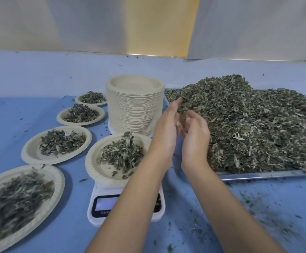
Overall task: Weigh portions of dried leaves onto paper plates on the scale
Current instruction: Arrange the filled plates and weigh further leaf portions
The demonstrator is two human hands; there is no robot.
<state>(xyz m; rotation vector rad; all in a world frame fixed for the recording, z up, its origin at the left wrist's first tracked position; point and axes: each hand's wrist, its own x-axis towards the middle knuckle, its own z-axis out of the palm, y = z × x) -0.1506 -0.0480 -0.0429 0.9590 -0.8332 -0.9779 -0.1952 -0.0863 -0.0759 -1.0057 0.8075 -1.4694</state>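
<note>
hands: left hand [166, 132] straight-fingered, right hand [194, 137] with curled fingers [192, 114], cupping leaves between them at heap of grey-green dried leaves [249, 121] on silver metal tray [258, 175] | scale: round beige paper plate [93, 167] of leaves on white digital scale [97, 216] | behind it: tall stack of beige paper plates [134, 110] | blue tabletop [185, 207]

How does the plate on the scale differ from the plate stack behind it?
The plate on the scale is one plate holding dried leaves; the plate stack is a tall pile with an empty top plate. The plate on the scale sits nearer the camera; the plate stack stands farther back, beside the tray. Both are pale beige with ribbed rims.
</note>
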